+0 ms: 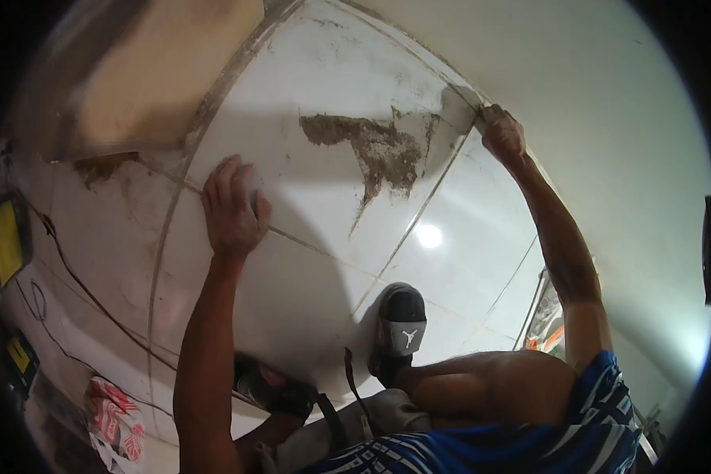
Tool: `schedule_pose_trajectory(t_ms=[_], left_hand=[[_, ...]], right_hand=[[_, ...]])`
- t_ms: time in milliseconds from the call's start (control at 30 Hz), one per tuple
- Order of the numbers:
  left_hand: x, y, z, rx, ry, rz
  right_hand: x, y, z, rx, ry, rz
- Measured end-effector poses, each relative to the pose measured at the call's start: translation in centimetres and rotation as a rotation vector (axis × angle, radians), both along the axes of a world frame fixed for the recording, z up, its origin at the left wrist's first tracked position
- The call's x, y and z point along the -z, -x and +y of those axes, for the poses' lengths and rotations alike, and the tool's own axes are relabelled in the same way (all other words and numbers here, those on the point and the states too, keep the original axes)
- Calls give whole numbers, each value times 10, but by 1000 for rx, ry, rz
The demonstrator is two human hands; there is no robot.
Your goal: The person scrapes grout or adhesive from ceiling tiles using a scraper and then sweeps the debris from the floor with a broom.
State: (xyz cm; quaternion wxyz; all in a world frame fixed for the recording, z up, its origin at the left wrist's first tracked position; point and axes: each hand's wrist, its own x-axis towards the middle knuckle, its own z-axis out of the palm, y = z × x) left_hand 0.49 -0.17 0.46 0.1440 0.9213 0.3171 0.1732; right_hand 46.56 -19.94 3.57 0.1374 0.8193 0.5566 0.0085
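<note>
My left hand [233,205] lies on the white floor tile [276,189], palm down with its fingers stretched forward. A small grey patch shows between thumb and forefinger; whether it is a thing or shadow, I cannot tell. At the foot of the wall, my right hand [504,134] is closed, knuckles up, over the tile's far right corner. What its fingers hold is hidden. A grey smear [457,109] spreads over the tile just left of that hand. Between my hands, a rough patch of brown grout or mortar [383,150] sticks to the tile.
Dirty grout joints [178,189] run between the tiles. The pale wall [608,103] rises on the right. At the left are a dark cable [79,280], yellow-and-black items [8,241] and a red-and-white bag [117,423]. My slippered foot [401,324] stands on the tiles.
</note>
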Motion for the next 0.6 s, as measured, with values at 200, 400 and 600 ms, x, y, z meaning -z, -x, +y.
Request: schedule_pose_trajectory(t_ms=[200, 400, 600], left_hand=[[-1, -1, 1, -3, 1, -19], [0, 0, 1, 3, -28, -16], [-1, -3, -1, 10, -25, -7]], right_hand=[[6, -10, -22, -80, -117, -9], [3, -33, -4, -70, -86, 101], [3, -20, -17, -52, -216, 104]])
